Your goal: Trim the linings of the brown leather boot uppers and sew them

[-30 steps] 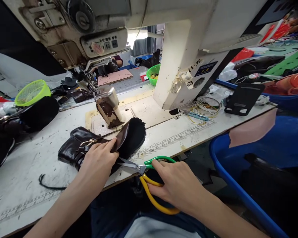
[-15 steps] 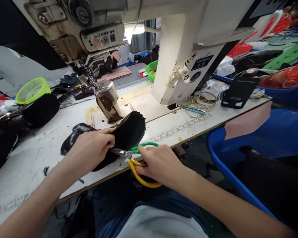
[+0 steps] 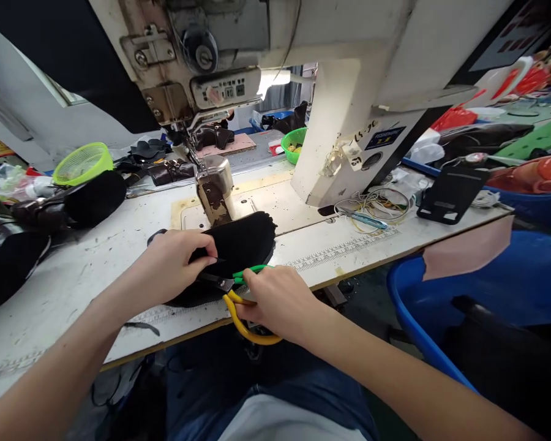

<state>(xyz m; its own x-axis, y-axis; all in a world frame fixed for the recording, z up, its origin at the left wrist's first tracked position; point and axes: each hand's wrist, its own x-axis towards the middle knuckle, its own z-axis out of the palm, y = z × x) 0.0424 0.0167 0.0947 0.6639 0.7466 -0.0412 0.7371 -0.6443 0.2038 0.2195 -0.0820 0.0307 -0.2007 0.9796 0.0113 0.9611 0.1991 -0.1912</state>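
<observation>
My right hand (image 3: 280, 300) holds a pair of scissors (image 3: 239, 291) with one green and one yellow handle loop. Their blades point left, low over a black leather piece (image 3: 248, 242) with a fuzzy dark inner side and a scalloped edge. This piece lies at the front of the sewing machine's post (image 3: 215, 190). Above it, my left hand (image 3: 179, 260) is closed in a pinch, thumb against forefinger. A tiny dark bit shows at those fingertips, too small to name. Part of the leather piece is hidden behind my left hand.
The sewing machine head (image 3: 202, 79) overhangs the white table (image 3: 303, 245). More dark leather pieces (image 3: 94, 199) and a yellow-green basket (image 3: 83, 164) are at the left. A phone-like black stand (image 3: 452, 193) and tangled cords (image 3: 371, 205) lie right. A blue tub (image 3: 408, 306) stands beside the table.
My left hand has shifted from gripping the leather piece's edge to a pinch above its dark side. The scissors have moved slightly left, and the view has tilted up a little.
</observation>
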